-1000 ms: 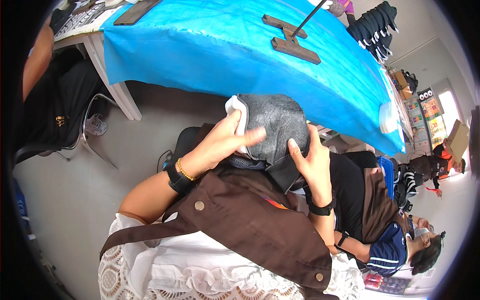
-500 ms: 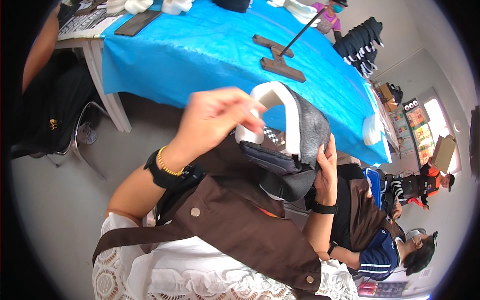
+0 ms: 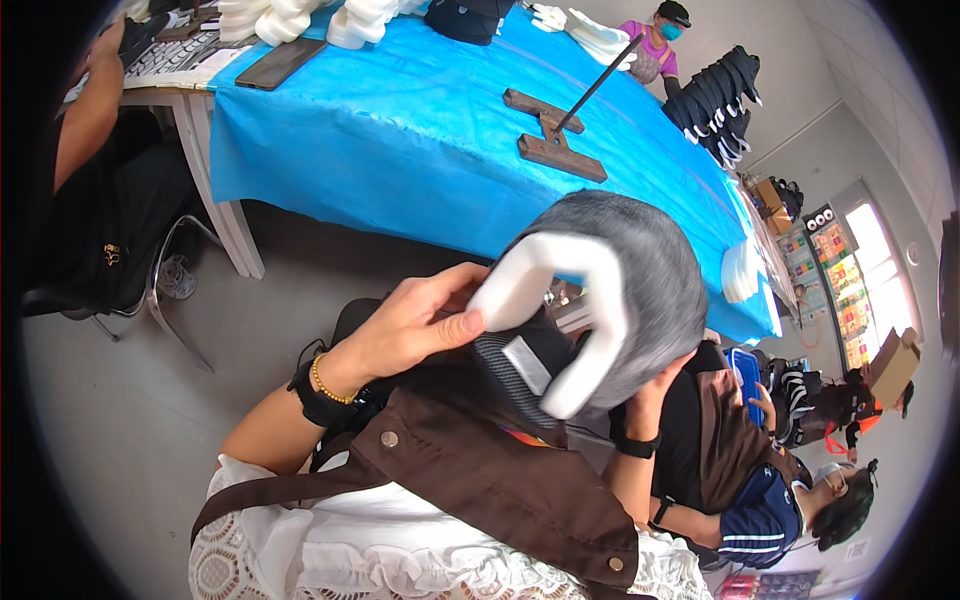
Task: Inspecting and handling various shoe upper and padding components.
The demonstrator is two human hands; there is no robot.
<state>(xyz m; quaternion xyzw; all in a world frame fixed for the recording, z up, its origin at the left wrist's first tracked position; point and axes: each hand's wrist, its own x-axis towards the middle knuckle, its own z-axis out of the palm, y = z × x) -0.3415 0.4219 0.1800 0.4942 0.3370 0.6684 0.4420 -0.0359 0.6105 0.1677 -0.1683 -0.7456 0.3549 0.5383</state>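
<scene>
Held above my lap is a dark grey fabric cover (image 3: 655, 260), slightly blurred, with a thick white U-shaped foam piece (image 3: 610, 310) along its inner edge. My left hand (image 3: 415, 320) is closed on the left end of the foam, thumb on the near side. My right hand (image 3: 650, 395) grips the cover from below on the right; most of its fingers are hidden behind the fabric. A ribbed black band with a small white label (image 3: 526, 366) shows inside the opening.
Ahead stands a blue-covered table (image 3: 350, 150) bearing an H-shaped stand with a rod (image 3: 560, 150), a dark flat board (image 3: 281, 64), white foam pieces (image 3: 360, 22) and a black fabric item (image 3: 470, 20). A seated person (image 3: 770, 510) is close on the right; another person's arm (image 3: 90, 130) is at left.
The cover has been turned so its opening and foam face me more. My left hand moved down from above the foam to grip its left end; my right hand shifted lower.
</scene>
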